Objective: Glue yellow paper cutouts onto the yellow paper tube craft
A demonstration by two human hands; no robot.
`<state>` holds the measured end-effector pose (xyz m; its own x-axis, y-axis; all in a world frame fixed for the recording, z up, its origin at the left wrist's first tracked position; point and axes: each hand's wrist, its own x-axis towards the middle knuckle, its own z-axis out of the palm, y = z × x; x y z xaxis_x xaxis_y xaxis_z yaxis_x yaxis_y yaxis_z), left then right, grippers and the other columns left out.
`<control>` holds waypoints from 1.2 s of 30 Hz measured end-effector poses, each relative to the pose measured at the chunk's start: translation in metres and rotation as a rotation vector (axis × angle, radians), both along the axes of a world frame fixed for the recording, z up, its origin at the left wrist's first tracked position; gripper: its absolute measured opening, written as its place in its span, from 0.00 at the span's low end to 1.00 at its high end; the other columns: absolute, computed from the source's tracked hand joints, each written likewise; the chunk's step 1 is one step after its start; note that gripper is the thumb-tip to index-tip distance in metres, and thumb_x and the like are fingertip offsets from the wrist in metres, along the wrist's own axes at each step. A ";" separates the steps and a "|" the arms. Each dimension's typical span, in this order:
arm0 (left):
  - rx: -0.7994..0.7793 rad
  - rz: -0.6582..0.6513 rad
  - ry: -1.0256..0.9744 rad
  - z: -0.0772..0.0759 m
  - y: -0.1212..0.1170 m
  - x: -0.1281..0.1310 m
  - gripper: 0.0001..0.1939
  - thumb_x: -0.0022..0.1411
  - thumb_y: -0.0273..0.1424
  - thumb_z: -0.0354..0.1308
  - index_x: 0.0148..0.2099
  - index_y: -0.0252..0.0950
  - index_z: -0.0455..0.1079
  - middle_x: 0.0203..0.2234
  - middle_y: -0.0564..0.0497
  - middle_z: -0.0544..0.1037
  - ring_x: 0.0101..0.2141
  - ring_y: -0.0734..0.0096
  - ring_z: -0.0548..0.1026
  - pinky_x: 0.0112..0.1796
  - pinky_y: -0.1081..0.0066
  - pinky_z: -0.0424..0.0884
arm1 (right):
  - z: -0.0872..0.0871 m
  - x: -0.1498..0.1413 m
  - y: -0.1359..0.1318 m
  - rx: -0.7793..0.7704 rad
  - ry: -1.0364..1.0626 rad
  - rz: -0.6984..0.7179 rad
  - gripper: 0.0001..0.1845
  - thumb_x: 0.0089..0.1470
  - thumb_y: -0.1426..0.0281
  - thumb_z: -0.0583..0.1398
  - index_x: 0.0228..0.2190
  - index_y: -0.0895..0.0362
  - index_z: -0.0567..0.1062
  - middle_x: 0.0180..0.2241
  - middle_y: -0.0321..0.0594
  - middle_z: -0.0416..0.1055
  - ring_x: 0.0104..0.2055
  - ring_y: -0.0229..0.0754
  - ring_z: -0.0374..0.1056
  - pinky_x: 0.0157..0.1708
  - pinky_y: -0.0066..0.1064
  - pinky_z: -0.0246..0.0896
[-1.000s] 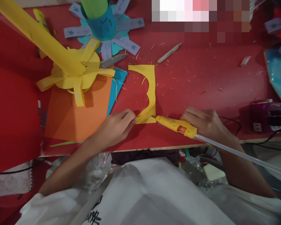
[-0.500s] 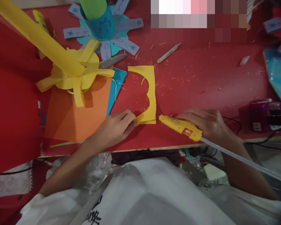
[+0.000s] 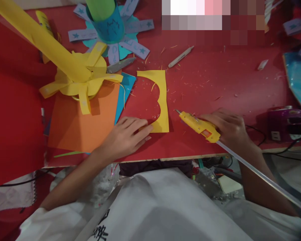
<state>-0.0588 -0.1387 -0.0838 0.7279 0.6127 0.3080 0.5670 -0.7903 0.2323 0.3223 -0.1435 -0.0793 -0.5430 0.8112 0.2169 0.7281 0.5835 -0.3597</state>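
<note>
My left hand (image 3: pixel 129 137) lies at the lower left corner of a yellow cut-out sheet (image 3: pixel 163 100), fingers closed on its bottom strip and covering part of it. The sheet rests on the red table with a scalloped inner edge. My right hand (image 3: pixel 228 129) grips a yellow hot glue gun (image 3: pixel 199 125), whose handle is hidden by the fingers. Its metal nozzle points up and left, a short way right of the sheet and apart from it. A long clear glue stick (image 3: pixel 251 167) runs out of the gun's back, over my right forearm.
Orange sheets (image 3: pixel 72 130) and a blue sheet (image 3: pixel 126 87) lie left, beneath a yellow paper stand (image 3: pixel 84 73). A cutter knife (image 3: pixel 121 64), a pen-like tool (image 3: pixel 180 57) and a blue paper stand (image 3: pixel 110 30) are farther back. A purple box with cables (image 3: pixel 282 124) stands right.
My right hand has drawn the glue gun up and right, away from the sheet's lower corner. My left fingers have shifted slightly right over the bottom strip.
</note>
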 end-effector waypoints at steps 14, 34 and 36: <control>-0.150 -0.165 0.105 -0.002 0.001 0.005 0.24 0.79 0.38 0.60 0.73 0.47 0.68 0.70 0.49 0.76 0.74 0.54 0.69 0.77 0.36 0.56 | -0.010 0.003 0.009 -0.032 -0.236 -0.366 0.33 0.64 0.71 0.62 0.69 0.62 0.70 0.52 0.64 0.78 0.55 0.68 0.72 0.57 0.56 0.66; 0.013 0.054 0.101 0.002 -0.029 -0.031 0.22 0.74 0.24 0.63 0.67 0.36 0.70 0.57 0.42 0.85 0.53 0.53 0.82 0.56 0.52 0.76 | 0.018 -0.056 -0.016 -0.031 -0.115 0.222 0.30 0.68 0.83 0.56 0.67 0.56 0.73 0.68 0.50 0.75 0.74 0.59 0.65 0.71 0.58 0.65; 0.014 0.047 0.095 0.002 -0.029 -0.030 0.21 0.74 0.24 0.62 0.67 0.36 0.71 0.57 0.42 0.85 0.53 0.54 0.82 0.56 0.53 0.76 | 0.012 -0.058 -0.015 -0.035 -0.122 0.266 0.31 0.68 0.84 0.55 0.68 0.58 0.73 0.70 0.50 0.73 0.75 0.59 0.63 0.72 0.60 0.64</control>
<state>-0.0890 -0.1672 -0.0820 0.7250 0.6428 0.2473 0.6223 -0.7653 0.1649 0.2645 -0.1589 -0.0670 -0.7581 0.6426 0.1110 0.5903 0.7485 -0.3021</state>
